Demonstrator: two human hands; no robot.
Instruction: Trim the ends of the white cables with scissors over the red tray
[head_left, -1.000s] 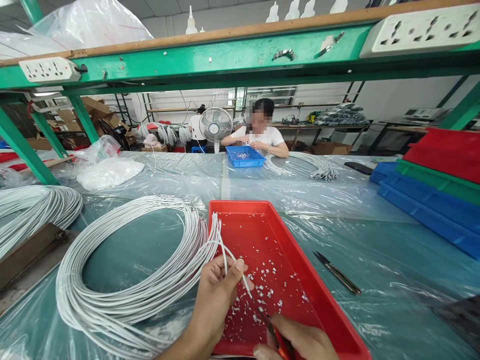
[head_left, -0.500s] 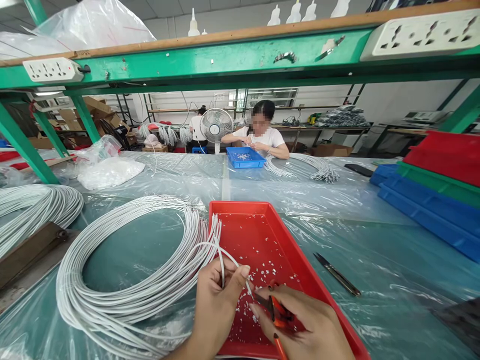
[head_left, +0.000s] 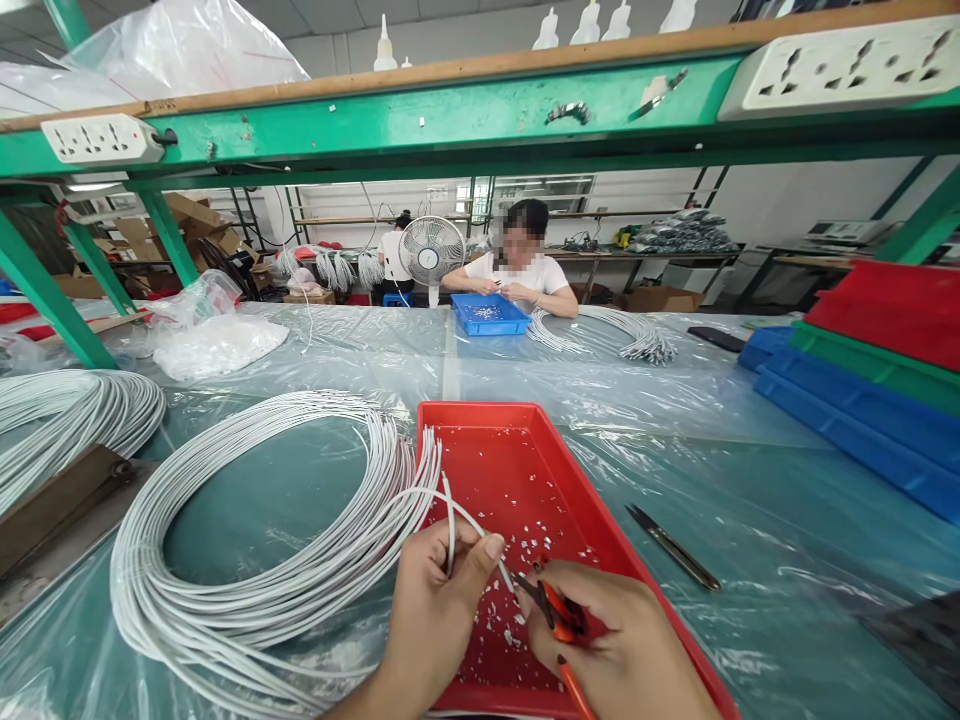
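My left hand (head_left: 442, 590) pinches a white cable (head_left: 469, 516) between thumb and fingers, above the near part of a red tray (head_left: 499, 455). A short cable end sticks up from the same hand. In my right hand (head_left: 622, 640) are orange-handled cutting pliers (head_left: 559, 612), gripped by the handles. Their dark jaws lie at the cable's tip; whether they close on it I cannot tell. Small white scraps (head_left: 536, 530) are scattered over the tray's floor. A big coil of white cables (head_left: 142, 560) lies left of the tray, its loose ends reaching over the rim.
Tweezers (head_left: 673, 546) rest right of the tray. Stacked trays (head_left: 862, 400) stand at the right, and a second coil (head_left: 112, 415) and a metal block (head_left: 64, 500) at the left. Across the table a person (head_left: 525, 265) works over a blue tray (head_left: 491, 325). A green shelf beam (head_left: 450, 120) spans above.
The pliers and my right hand have shifted slightly right. The held cable's tip has moved a little right and down, and the short upright end shows higher above my left hand.
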